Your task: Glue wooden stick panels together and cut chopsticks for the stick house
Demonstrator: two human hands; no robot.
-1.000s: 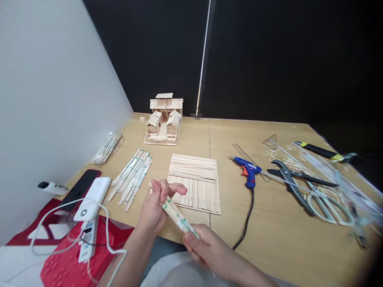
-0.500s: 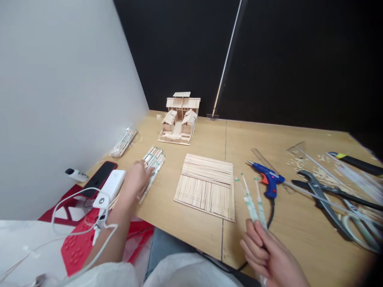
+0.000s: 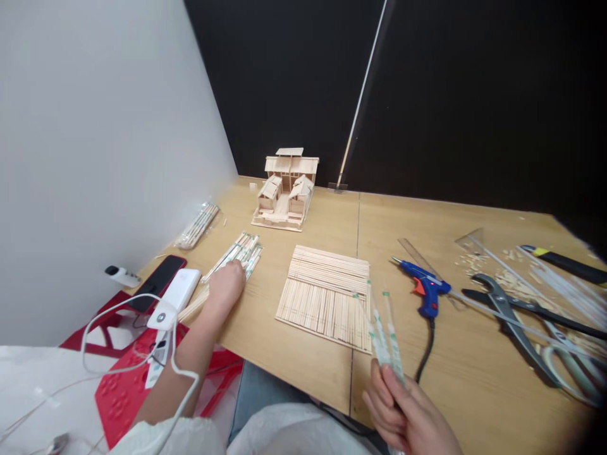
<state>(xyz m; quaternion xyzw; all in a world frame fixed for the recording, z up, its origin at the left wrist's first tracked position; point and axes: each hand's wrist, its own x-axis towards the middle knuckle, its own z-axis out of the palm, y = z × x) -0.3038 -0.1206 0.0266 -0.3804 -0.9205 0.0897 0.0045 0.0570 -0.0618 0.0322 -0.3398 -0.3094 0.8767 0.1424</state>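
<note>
Holding wrappers (image 3: pixel 380 346), right fingers (image 3: pixel 385 407) nearer stick panel (image 3: pixel 327 297)

head-worn, facing down over table (image 3: pixel 303 361)

Wrapped sticks (image 3: pixel 395 349) are pale with green bands, the panel (image 3: pixel 325 300) striped tan, the glue gun (image 3: pixel 430 292) blue.

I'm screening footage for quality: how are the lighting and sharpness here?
Head view: lighting looks fairly soft; wrapped sticks in the right hand look pale and hazy. Head view, centre right: the blue glue gun reads clearly. Head view, lower right: the corner falls into dark blur.
</note>
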